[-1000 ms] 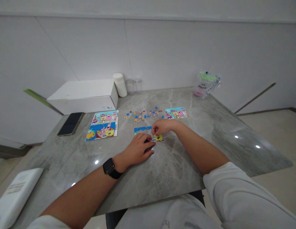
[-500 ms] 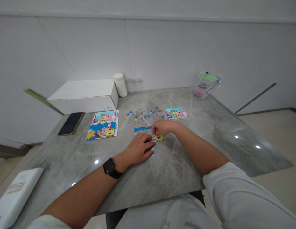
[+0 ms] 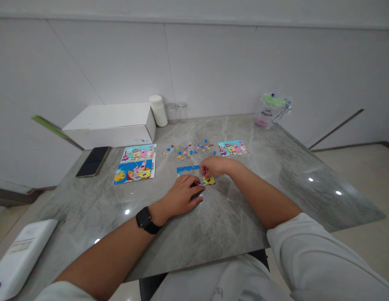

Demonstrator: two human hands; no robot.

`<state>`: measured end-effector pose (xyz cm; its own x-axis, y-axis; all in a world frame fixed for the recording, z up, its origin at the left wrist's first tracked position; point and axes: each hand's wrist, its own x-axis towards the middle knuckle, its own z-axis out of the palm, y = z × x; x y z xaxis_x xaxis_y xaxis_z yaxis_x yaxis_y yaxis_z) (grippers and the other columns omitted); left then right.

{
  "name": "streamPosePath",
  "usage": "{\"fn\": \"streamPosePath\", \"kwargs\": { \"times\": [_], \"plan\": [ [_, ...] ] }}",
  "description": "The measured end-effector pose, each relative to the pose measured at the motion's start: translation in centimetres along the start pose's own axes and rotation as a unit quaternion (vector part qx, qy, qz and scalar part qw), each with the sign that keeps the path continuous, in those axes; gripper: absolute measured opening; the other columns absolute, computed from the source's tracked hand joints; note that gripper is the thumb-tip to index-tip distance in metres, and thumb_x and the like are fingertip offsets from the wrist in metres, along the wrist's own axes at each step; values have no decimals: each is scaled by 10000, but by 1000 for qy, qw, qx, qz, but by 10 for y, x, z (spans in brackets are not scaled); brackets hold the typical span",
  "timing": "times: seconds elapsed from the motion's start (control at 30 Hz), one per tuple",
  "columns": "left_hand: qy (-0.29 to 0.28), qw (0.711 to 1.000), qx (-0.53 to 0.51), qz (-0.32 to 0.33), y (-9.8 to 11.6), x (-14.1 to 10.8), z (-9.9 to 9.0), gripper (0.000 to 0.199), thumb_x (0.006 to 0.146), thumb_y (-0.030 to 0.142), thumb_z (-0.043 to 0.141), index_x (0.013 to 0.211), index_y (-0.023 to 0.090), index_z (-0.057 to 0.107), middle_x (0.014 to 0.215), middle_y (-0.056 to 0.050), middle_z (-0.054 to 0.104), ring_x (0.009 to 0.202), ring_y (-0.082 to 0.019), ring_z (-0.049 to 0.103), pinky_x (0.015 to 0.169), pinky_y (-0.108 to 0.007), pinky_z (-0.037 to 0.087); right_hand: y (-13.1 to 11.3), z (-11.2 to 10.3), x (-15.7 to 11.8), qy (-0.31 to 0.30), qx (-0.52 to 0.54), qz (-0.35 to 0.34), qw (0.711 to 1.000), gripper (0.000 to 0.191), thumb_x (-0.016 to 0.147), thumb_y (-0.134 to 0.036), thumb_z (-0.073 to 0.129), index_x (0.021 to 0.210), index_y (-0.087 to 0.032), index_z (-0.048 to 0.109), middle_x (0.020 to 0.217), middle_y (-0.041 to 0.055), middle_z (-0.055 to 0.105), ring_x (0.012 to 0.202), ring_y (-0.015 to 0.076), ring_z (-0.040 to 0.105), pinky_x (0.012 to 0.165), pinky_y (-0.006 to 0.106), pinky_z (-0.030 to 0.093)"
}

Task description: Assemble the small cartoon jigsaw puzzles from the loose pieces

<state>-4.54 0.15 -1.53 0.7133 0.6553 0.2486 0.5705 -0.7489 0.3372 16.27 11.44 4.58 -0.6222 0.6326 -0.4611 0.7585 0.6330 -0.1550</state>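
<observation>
A partly assembled jigsaw puzzle (image 3: 187,169) with blue and yellow parts lies on the grey marbled table (image 3: 232,209). My left hand (image 3: 183,193) rests over its lower left side, fingers apart, a black watch on the wrist. Over the puzzle's right part, my right hand (image 3: 213,166) has its fingers pinched together; whatever they hold is hidden. Behind the puzzle several loose jigsaw pieces (image 3: 183,157) are scattered. To their right lies a cartoon picture card (image 3: 233,148). Both hands cover some of the puzzle.
At left lie a printed picture sheet (image 3: 134,164) and a phone (image 3: 93,161). A white box (image 3: 109,121), a white bottle (image 3: 158,111) and two clear glasses (image 3: 181,113) stand behind. A plastic bag (image 3: 272,110) sits back right, a white device (image 3: 23,255) front left.
Almost nothing differs. Both hands keep their places over the puzzle, and the view has shifted very slightly.
</observation>
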Motion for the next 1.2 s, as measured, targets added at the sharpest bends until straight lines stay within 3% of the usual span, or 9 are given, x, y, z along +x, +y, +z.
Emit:
{"fn": "streamPosePath", "kwargs": {
  "times": [0.3, 0.6, 0.87, 1.07, 1.2],
  "plan": [
    [-3, 1000, -7, 12, 1, 1, -3, 348, 1024, 416, 617, 1315, 252, 715, 1323, -111, 668, 1250, -298, 578, 1113, -510, 452, 2, -1, 0, 9, -15, -6, 1000, 227, 839, -255, 812, 1056, -189, 799, 1041, 50, 811, 896, 187, 701, 642, 257, 360],
    [-5, 1000, -13, 19, 2, 1, -3, 378, 1026, 400, 614, 1366, 243, 672, 1386, -110, 671, 1295, -299, 575, 1139, -510, 436, -1, -4, -4, 9, -17, -6, 1000, 265, 835, -248, 802, 1097, -206, 801, 1060, 40, 806, 912, 185, 695, 699, 253, 392],
    [4, 1000, -18, 14, 0, 1, -1, 363, 1029, 415, 602, 1341, 248, 681, 1357, -120, 666, 1274, -305, 583, 1114, -515, 461, 9, -2, -2, 10, 36, -23, 999, 246, 827, -239, 806, 1069, -197, 793, 1028, 32, 799, 873, 170, 691, 690, 236, 410],
    [15, 1000, -21, 7, -3, 1, -1, 331, 1029, 397, 595, 1314, 259, 692, 1355, -115, 661, 1272, -299, 584, 1122, -512, 455, 22, -8, -7, 63, 53, -4, 997, 229, 871, -215, 755, 1096, -186, 786, 1039, 54, 792, 896, 181, 684, 724, 239, 419],
    [53, 998, -18, -13, -3, 0, -2, 300, 1026, 335, 594, 1298, 242, 682, 1338, -111, 670, 1246, -286, 597, 1100, -502, 468, 35, -23, -21, 177, 79, 10, 981, 219, 934, -219, 673, 1127, -181, 770, 1041, 68, 786, 897, 185, 675, 775, 255, 433]
  ]
}}
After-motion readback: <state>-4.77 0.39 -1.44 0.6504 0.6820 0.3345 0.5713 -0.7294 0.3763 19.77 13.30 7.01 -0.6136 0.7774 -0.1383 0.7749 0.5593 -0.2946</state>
